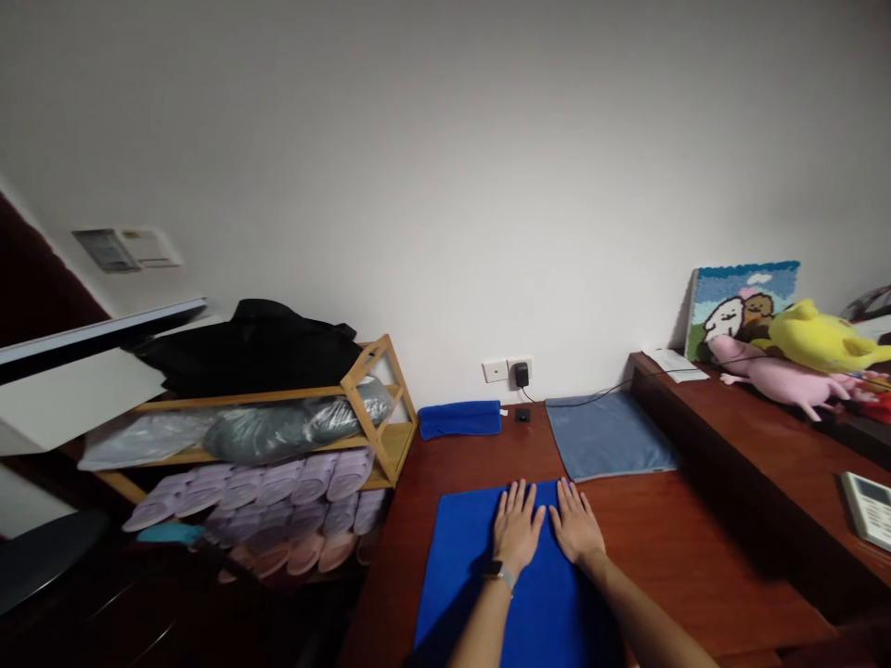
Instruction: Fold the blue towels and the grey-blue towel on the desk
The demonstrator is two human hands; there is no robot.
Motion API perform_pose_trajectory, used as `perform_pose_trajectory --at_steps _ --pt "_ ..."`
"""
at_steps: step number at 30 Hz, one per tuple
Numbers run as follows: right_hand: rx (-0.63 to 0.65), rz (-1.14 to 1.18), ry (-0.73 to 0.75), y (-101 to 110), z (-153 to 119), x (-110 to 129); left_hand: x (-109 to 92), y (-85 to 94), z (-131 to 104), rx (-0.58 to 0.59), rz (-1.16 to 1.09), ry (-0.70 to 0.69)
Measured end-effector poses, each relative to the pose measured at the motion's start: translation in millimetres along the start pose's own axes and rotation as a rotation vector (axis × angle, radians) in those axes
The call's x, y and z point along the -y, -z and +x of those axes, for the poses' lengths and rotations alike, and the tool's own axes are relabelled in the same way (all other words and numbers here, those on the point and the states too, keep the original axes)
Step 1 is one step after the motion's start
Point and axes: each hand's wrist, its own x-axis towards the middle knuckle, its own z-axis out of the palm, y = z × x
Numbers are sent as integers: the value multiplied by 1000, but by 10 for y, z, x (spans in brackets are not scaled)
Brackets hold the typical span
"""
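A blue cloth (pixel 459 557) lies spread on the reddish-brown wooden table (pixel 661 547). Palm down near its far edge rests my left hand (pixel 516 531), fingers apart, with a watch on the wrist. Beside it, my right hand (pixel 576 525) lies flat at the cloth's far right part, its fingers spread and holding nothing. Beyond my hands, a folded blue cloth (pixel 459 419) sits against the wall. A grey-blue cloth (pixel 609 436) lies flat at the back right of the table. The near end of the spread cloth runs out of view.
Left of the table stands a wooden rack (pixel 396 445) with slippers (pixel 278 482) and a black bag (pixel 257 348). A charger (pixel 522 374) with a black cable is plugged in behind. On the raised right surface are plush toys (pixel 828 339) and a calculator-like device (pixel 870 506).
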Motion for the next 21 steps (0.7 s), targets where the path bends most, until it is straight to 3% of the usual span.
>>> perform_pose_trajectory --at_steps 2,4,10,13,17,21 --pt "-1 -1 3 -3 0 -6 -110 -83 82 19 -25 -15" --pt "-6 4 6 -13 0 -12 -30 -86 64 31 -21 0" --pt "-10 5 5 -45 -4 -29 850 224 -399 36 87 239" --pt "-11 -4 -3 -61 24 -34 1153 322 -587 26 137 310" --pt "15 -10 -7 -63 25 -23 1209 314 -637 18 157 303" --pt "-1 -15 -41 -88 -183 -8 1186 302 -611 17 164 300"
